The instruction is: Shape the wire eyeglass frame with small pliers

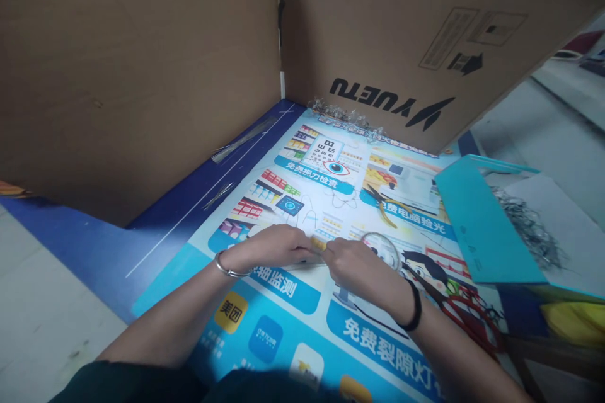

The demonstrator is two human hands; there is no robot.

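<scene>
My left hand, with a silver bangle at the wrist, and my right hand, with a black band, meet low over the printed poster. Both are closed, fingertips nearly touching, around something small and thin between them that I cannot make out. Beyond them on the poster lie faint bent wires. Pliers with yellow handles rest open behind my right hand. A clear round ring lies just beside that hand, partly hidden by it.
Cardboard panels stand at the left and back. Red-handled scissors lie by my right forearm. A turquoise box holding tangled silver strands is at the right. Thin wire bundles lie at the left; scraps line the back.
</scene>
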